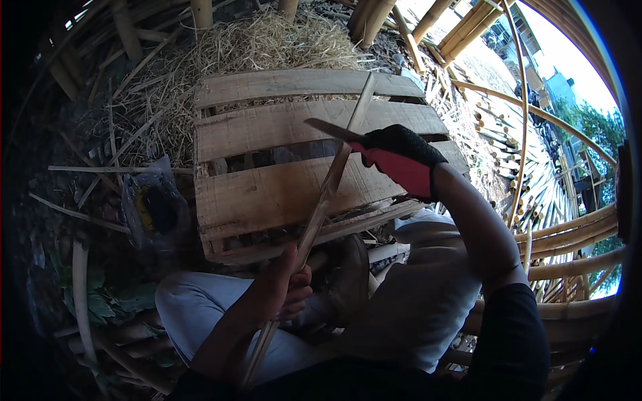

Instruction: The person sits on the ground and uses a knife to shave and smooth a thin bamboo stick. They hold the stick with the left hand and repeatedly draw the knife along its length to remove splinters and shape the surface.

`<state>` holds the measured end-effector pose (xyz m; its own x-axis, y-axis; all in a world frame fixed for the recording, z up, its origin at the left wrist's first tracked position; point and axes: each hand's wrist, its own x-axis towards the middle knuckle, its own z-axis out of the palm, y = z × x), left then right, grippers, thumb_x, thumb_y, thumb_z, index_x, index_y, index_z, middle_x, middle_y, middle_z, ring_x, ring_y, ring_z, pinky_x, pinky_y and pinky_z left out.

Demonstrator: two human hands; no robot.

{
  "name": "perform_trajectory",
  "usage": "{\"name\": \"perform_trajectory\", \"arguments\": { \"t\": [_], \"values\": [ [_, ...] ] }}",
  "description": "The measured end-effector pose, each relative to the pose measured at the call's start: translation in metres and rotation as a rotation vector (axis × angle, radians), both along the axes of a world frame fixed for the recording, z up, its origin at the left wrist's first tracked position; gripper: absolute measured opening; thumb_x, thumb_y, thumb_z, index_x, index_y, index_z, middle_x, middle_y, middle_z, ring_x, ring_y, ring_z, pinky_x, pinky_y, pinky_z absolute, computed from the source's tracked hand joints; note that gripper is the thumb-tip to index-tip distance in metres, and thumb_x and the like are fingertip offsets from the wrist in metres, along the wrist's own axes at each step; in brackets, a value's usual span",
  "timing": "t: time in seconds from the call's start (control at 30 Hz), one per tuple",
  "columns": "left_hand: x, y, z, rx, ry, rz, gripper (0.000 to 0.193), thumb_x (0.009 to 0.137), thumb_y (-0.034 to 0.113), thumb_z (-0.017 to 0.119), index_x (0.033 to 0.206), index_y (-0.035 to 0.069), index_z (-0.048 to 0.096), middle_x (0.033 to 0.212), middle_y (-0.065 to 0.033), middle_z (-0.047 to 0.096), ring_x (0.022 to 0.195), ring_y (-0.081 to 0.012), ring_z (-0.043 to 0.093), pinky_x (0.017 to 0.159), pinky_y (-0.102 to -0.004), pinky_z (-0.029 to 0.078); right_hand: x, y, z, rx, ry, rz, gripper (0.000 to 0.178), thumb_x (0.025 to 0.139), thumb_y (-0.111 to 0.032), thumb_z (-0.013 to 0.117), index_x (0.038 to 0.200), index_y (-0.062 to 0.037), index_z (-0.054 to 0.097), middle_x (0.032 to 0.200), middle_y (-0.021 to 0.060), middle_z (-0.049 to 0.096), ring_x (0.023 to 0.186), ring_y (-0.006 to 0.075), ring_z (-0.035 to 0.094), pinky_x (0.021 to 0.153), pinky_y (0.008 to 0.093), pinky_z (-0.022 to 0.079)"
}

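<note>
A long split bamboo strip (311, 234) slants from my lap up across a slatted wooden pallet (267, 187). Bare and closed, my left hand (281, 287) grips the strip near its lower part, thumb pointing along it. My right hand (404, 160) wears a black and red glove and is closed around a knife. The knife's blade (331, 130) points left and crosses the strip above the pallet; whether its edge touches the strip I cannot tell. The knife's handle is mostly hidden in the glove. The strip's far end rests over the far slats.
A clear plastic bag (157, 207) with something black and yellow lies left of the pallet. Dry straw (274, 43) is heaped behind it. Many cut bamboo poles (535, 180) lie to the right, with bamboo rails (568, 234) nearer. My bent legs and a boot (348, 281) are close to the pallet's near edge.
</note>
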<state>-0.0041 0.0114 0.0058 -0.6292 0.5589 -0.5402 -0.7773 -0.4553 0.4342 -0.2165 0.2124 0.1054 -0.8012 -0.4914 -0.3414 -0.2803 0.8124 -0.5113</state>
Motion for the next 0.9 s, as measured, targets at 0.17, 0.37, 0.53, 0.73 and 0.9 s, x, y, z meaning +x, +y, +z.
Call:
{"name": "perform_trajectory", "arguments": {
  "t": [0.17, 0.37, 0.53, 0.73, 0.9],
  "values": [
    [0.0, 0.001, -0.002, -0.028, -0.001, 0.01, 0.063, 0.094, 0.075, 0.032, 0.069, 0.018, 0.032, 0.048, 0.0081, 0.025, 0.035, -0.003, 0.021, 0.033, -0.0209, 0.018, -0.009, -0.001, 0.013, 0.144, 0.032, -0.127, 0.029, 0.095, -0.029, 0.054, 0.098, -0.0055, 0.071, 0.079, 0.0113, 0.066, 0.072, 0.0177, 0.063, 0.074, 0.0351, 0.05],
    [0.003, 0.002, 0.001, -0.053, 0.02, 0.005, 0.061, 0.097, 0.072, 0.032, 0.069, 0.018, 0.032, 0.048, 0.0084, 0.025, 0.035, -0.0028, 0.022, 0.033, -0.0202, 0.019, -0.001, 0.006, 0.007, -0.063, -0.155, -0.239, 0.032, 0.095, -0.038, 0.06, 0.083, -0.0091, 0.067, 0.063, -0.0058, 0.051, 0.051, 0.0047, 0.044, 0.047, 0.0235, 0.035],
    [0.001, 0.005, 0.0, -0.068, 0.038, 0.015, 0.06, 0.097, 0.071, 0.033, 0.068, 0.018, 0.032, 0.048, 0.0085, 0.025, 0.035, -0.0028, 0.022, 0.033, -0.0198, 0.019, 0.005, 0.012, -0.002, -0.05, -0.166, 0.036, 0.034, 0.095, -0.033, 0.054, 0.104, -0.0062, 0.072, 0.074, 0.0027, 0.063, 0.062, 0.0105, 0.056, 0.058, 0.0293, 0.046],
    [0.004, 0.003, -0.005, -0.007, 0.015, 0.029, 0.062, 0.097, 0.07, 0.035, 0.067, 0.017, 0.034, 0.046, 0.0071, 0.026, 0.033, -0.0033, 0.023, 0.032, -0.0192, 0.019, 0.016, 0.011, -0.007, -0.078, -0.16, -0.01, 0.025, 0.094, -0.026, 0.057, 0.096, -0.0051, 0.07, 0.074, 0.0118, 0.065, 0.066, 0.0189, 0.059, 0.068, 0.0327, 0.049],
    [0.002, 0.005, -0.01, 0.013, 0.026, 0.028, 0.063, 0.096, 0.071, 0.037, 0.066, 0.016, 0.033, 0.048, 0.0062, 0.027, 0.032, -0.0035, 0.026, 0.032, -0.0197, 0.02, 0.029, 0.005, 0.006, -0.066, -0.284, -0.096, 0.037, 0.094, -0.038, 0.056, 0.085, -0.0046, 0.068, 0.066, 0.0039, 0.057, 0.064, 0.011, 0.054, 0.065, 0.0309, 0.046]
  ]
}}
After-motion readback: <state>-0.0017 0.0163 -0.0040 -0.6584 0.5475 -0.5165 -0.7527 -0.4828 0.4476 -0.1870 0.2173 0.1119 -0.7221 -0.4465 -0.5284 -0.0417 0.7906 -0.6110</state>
